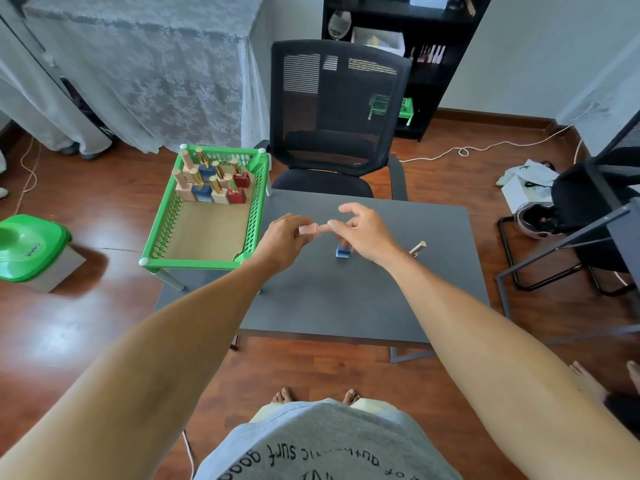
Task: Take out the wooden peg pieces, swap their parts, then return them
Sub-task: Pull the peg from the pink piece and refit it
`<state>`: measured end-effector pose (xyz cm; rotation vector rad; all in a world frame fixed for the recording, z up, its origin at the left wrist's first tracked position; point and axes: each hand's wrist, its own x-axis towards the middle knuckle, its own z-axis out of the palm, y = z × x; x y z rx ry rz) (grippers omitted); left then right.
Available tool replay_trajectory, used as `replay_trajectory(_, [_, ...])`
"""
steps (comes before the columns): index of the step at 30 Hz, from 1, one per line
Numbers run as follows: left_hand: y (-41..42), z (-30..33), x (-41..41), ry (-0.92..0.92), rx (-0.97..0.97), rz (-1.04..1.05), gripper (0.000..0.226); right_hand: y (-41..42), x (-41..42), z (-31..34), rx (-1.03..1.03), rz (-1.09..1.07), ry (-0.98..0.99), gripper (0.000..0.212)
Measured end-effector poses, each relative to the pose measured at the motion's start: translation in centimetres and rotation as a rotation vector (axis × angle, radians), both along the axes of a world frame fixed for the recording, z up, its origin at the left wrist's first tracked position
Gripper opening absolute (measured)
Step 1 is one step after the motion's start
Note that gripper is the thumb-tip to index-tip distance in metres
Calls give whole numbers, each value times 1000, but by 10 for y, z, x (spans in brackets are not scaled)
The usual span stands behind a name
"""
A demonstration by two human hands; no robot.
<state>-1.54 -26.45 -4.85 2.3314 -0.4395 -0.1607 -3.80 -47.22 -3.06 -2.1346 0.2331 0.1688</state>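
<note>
Pink peg piece [313, 229] in both hands' grip above grey table [346, 306]

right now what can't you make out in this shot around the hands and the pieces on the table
- Pink piece, head view: the left hand and right hand cover its ends, and it is blurred; one part or two is unclear.
- Blue block: the right hand hides its top.
- Gold peg: the right wrist hides its lower end.
- Pieces in the green basket: too small for detail.
</note>
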Motion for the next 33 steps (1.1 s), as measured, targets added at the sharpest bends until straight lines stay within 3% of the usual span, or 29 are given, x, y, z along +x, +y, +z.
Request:
replay_trajectory(8, [2,-1,4,-2,-4,15,20,-4,2,0,35,41,18,3])
replay_trajectory(18, [0,-1,3,-5,-13,17,18,-1,5,1,-57,3,67,49])
replay_trajectory(30, [-1,-4,6,3,-1,36,15,-1,7,3,5,46,12,6])
replay_trajectory(33, [-2,-4,7,1,8,39,16,-3,6,1,-34,28,32,17])
